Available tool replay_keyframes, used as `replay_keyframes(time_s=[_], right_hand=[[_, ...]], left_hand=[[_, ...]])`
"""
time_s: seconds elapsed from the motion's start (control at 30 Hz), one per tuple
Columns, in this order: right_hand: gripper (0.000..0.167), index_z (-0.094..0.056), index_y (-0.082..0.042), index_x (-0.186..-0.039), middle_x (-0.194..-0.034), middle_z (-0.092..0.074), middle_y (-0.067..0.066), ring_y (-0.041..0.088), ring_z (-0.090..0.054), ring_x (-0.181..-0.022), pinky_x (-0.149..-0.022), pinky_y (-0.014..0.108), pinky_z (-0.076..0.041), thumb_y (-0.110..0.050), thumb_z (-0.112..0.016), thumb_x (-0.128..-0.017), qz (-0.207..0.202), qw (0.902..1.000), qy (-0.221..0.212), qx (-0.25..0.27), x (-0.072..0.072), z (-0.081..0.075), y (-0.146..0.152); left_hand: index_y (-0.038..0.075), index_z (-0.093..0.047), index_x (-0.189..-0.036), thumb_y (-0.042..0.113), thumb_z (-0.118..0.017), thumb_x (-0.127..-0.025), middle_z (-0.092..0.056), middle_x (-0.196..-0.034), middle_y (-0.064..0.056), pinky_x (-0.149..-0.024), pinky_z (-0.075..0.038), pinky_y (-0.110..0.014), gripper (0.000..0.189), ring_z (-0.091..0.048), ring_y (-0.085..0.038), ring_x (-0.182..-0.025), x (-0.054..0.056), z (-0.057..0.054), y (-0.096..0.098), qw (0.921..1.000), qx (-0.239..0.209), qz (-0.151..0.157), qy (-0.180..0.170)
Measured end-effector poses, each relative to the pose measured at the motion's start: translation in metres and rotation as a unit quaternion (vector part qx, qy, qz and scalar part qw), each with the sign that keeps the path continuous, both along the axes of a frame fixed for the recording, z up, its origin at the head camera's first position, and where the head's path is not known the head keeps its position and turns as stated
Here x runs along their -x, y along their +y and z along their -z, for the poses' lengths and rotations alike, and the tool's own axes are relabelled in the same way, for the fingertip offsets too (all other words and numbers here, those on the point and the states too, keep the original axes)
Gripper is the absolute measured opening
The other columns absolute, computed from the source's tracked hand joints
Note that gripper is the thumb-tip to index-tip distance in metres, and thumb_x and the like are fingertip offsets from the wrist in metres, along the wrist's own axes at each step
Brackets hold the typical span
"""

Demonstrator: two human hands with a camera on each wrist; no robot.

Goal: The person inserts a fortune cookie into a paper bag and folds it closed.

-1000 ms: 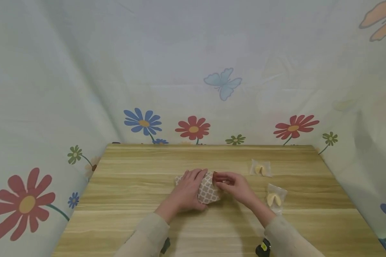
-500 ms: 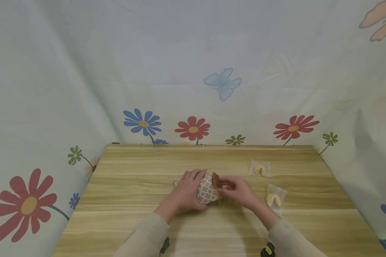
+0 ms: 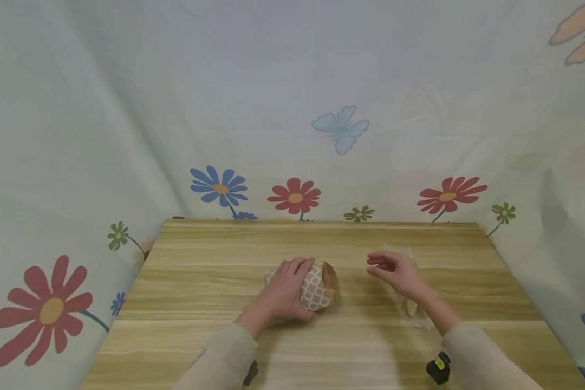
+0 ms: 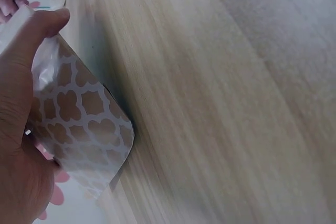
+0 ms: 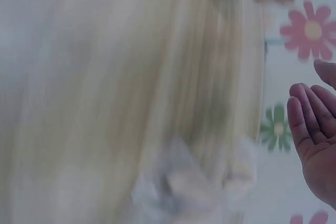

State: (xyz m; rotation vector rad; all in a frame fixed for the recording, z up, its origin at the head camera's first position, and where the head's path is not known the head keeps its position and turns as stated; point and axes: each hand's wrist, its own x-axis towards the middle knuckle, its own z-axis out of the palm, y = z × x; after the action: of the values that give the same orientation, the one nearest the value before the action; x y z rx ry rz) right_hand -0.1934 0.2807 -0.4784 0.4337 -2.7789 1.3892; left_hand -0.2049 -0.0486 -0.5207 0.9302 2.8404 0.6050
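Observation:
On its side at the middle of the table lies a paper bag (image 3: 317,288) with a tan and white lattice print. Its brown mouth gapes to the right. My left hand (image 3: 284,292) grips the bag from above, and the left wrist view shows the thumb along the bag's patterned side (image 4: 89,114). To the right, my right hand (image 3: 398,275) is in the air with bent, relaxed fingers and nothing held. It overlaps two clear-wrapped fortune cookies: the near packet (image 3: 410,307) is partly covered, and only the wrapper edge of the far packet (image 3: 403,252) shows.
The wood-grain table (image 3: 214,244) runs back to a pale cloth wall (image 3: 253,108) printed with flowers and a butterfly. Similar cloth hangs on the left and right. In the right wrist view, two wrapped packets (image 5: 184,184) look blurred at the bottom.
My right hand has left the bag's mouth and moved right, over the wrapped cookies. The mouth now shows fully. My left hand keeps its grip in place.

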Motion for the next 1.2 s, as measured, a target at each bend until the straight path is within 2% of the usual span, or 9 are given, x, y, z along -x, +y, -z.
replay_keyframes(time_s=[0.1,0.27,0.33,0.57,0.77,0.93,1.03,1.2], right_hand=[[0.036,-0.069,0.008,-0.131,-0.122,-0.075,0.023,0.036,-0.074,-0.105,-0.089,0.034,-0.062,-0.012,-0.075,-0.101,0.01,0.9989,0.025,-0.037,0.009,-0.003,0.021],[0.041,-0.066,0.01,-0.134,-0.128,-0.07,0.029,0.045,-0.069,-0.115,-0.099,0.057,-0.058,-0.015,-0.074,-0.102,0.021,0.9952,0.014,-0.095,0.024,-0.007,0.051],[0.043,-0.063,0.012,-0.136,-0.132,-0.068,0.032,0.049,-0.065,-0.12,-0.103,0.062,-0.054,-0.015,-0.073,-0.103,0.019,0.9937,0.005,-0.111,0.031,-0.006,0.061],[0.049,-0.06,0.014,-0.139,-0.135,-0.064,0.036,0.055,-0.06,-0.126,-0.106,0.067,-0.05,-0.016,-0.072,-0.103,0.004,0.9873,-0.014,-0.158,0.05,-0.002,0.082],[0.051,-0.059,0.015,-0.139,-0.137,-0.061,0.038,0.06,-0.057,-0.128,-0.105,0.072,-0.047,-0.016,-0.074,-0.102,0.0,0.9821,-0.002,-0.188,0.059,0.01,0.094],[0.052,-0.06,0.016,-0.137,-0.138,-0.061,0.038,0.062,-0.053,-0.13,-0.108,0.074,-0.043,-0.014,-0.076,-0.098,-0.008,0.9806,0.016,-0.195,0.063,0.019,0.1],[0.051,-0.061,0.016,-0.135,-0.135,-0.062,0.039,0.061,-0.055,-0.128,-0.106,0.073,-0.045,-0.014,-0.078,-0.097,-0.011,0.9808,0.021,-0.193,0.064,0.023,0.101],[0.048,-0.065,0.015,-0.131,-0.127,-0.068,0.035,0.055,-0.063,-0.119,-0.101,0.07,-0.051,-0.017,-0.079,-0.097,-0.009,0.983,0.0,-0.183,0.066,0.026,0.099]], left_hand=[[0.014,-0.026,-0.168,0.057,-0.094,-0.068,-0.038,-0.164,-0.009,-0.132,-0.021,-0.051,0.128,-0.038,-0.03,-0.151,0.0,0.001,-0.001,1.0,0.0,0.002,0.003],[0.014,-0.026,-0.168,0.057,-0.093,-0.069,-0.038,-0.164,-0.009,-0.132,-0.021,-0.051,0.127,-0.039,-0.029,-0.151,0.0,0.003,-0.001,1.0,0.005,0.003,0.008],[0.014,-0.026,-0.168,0.057,-0.093,-0.07,-0.039,-0.164,-0.009,-0.132,-0.022,-0.051,0.127,-0.039,-0.029,-0.15,0.0,0.003,-0.001,1.0,0.006,0.003,0.007],[0.014,-0.025,-0.169,0.057,-0.093,-0.07,-0.038,-0.165,-0.009,-0.132,-0.02,-0.051,0.128,-0.038,-0.029,-0.152,-0.003,0.001,-0.002,1.0,0.007,0.002,0.004],[0.014,-0.025,-0.169,0.058,-0.093,-0.07,-0.038,-0.164,-0.009,-0.132,-0.02,-0.052,0.127,-0.038,-0.03,-0.152,-0.004,0.002,-0.002,0.9999,0.006,0.004,0.014],[0.014,-0.025,-0.169,0.058,-0.093,-0.07,-0.039,-0.165,-0.009,-0.132,-0.019,-0.051,0.127,-0.038,-0.029,-0.152,-0.006,0.001,-0.002,0.9999,0.01,0.003,0.013],[0.014,-0.025,-0.169,0.057,-0.093,-0.07,-0.039,-0.164,-0.009,-0.132,-0.019,-0.051,0.127,-0.038,-0.029,-0.152,-0.007,0.0,-0.001,0.9998,0.014,0.002,0.012],[0.015,-0.025,-0.169,0.057,-0.093,-0.071,-0.039,-0.164,-0.008,-0.132,-0.018,-0.05,0.127,-0.038,-0.027,-0.152,-0.008,-0.002,-0.001,0.9997,0.02,-0.003,0.013]])
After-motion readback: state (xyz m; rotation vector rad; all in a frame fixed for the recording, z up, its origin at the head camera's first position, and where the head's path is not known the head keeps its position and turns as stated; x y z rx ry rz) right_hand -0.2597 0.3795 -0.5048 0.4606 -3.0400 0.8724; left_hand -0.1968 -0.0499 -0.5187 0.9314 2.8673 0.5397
